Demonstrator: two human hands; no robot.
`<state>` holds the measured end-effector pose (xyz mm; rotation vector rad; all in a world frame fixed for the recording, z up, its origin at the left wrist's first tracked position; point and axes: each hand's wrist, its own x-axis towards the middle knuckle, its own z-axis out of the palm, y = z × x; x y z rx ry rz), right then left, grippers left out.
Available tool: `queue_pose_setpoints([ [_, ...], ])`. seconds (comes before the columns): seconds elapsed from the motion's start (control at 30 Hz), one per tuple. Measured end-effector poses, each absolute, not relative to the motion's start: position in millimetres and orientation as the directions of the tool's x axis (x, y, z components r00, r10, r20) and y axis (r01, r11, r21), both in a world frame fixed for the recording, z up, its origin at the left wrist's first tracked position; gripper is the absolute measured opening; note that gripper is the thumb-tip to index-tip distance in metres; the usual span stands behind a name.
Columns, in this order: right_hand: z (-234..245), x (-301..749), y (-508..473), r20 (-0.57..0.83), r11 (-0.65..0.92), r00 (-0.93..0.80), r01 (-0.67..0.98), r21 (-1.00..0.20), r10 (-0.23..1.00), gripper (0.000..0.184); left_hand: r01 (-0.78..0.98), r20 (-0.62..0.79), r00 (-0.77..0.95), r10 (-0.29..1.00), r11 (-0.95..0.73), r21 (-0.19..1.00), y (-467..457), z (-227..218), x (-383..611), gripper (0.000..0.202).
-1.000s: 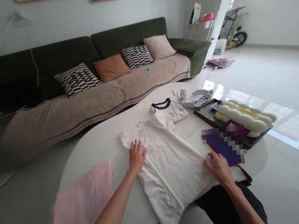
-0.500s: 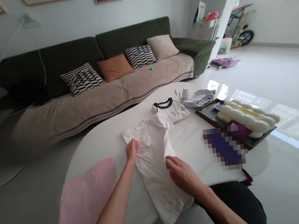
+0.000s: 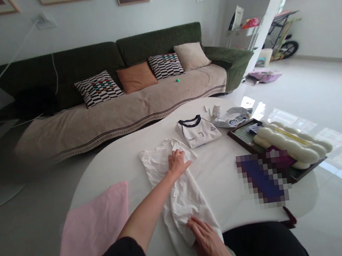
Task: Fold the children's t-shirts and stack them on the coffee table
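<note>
Pressing the folded white shirt [image 3: 184, 193] flat with the left hand [image 3: 178, 163], grip wide. Same with the right hand [image 3: 206, 241], grip spread on the hem end. Stretched between both grips along the tabletop [image 3: 221, 171].

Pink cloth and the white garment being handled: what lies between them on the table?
Head view: bare white table separates the pink cloth from the white garment; nearer the camera, the left forearm crosses that gap.

A pixelated patch [image 3: 264, 178] blurs something by the tray [image 3: 243, 133], and the right hand [image 3: 206, 243] covers part of the white shirt [image 3: 186, 197].
</note>
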<state>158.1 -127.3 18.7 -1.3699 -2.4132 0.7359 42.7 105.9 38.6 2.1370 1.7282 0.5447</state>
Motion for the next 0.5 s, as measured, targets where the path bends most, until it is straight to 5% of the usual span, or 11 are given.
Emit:
queue_pose_setpoints([
  [0.07, 11.6, 156.6, -126.5, -0.007, 0.419, -0.508, 0.719, -0.555, 0.862, 0.061, 0.868, 0.027, 0.185, 0.982, -0.176, 0.464, 110.9, 34.7, 67.0, 0.028],
  [0.27, 5.8, 158.9, -126.9, 0.142, 0.477, -0.486, 0.683, -0.553, 0.862, 0.066, 0.695, -0.037, 0.010, 0.999, 0.020, 0.719, 126.9, 25.1, 77.8, 0.005],
  [0.5, 11.8, 158.0, -136.8, 0.167, 0.289, -0.258, 0.564, -0.773, 0.952, 0.036, 0.203, -0.215, -0.270, 0.939, 0.274, 0.940, 160.5, 63.3, -10.5, 0.015],
])
